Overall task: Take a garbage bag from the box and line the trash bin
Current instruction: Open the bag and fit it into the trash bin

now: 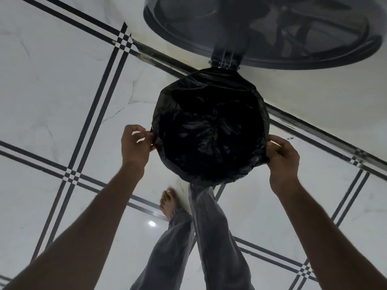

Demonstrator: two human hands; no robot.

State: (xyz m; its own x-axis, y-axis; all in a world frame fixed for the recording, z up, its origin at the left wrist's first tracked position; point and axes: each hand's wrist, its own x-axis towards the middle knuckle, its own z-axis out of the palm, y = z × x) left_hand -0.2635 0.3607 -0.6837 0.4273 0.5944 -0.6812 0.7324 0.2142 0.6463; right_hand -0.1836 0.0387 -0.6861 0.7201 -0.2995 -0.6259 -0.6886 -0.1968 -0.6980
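A black garbage bag fills the round trash bin and is folded outward over its whole rim, so the bin's body is hidden beneath it. The bin's dark lid stands tipped open at the far side, joined by a hinge. My left hand pinches the bag's edge at the rim's left side. My right hand grips the bag's edge at the rim's right side. No box is in view.
The bin stands on a white tiled floor with dark double stripes. My legs in grey trousers and a bare foot are right in front of the bin. A pale wall runs behind it.
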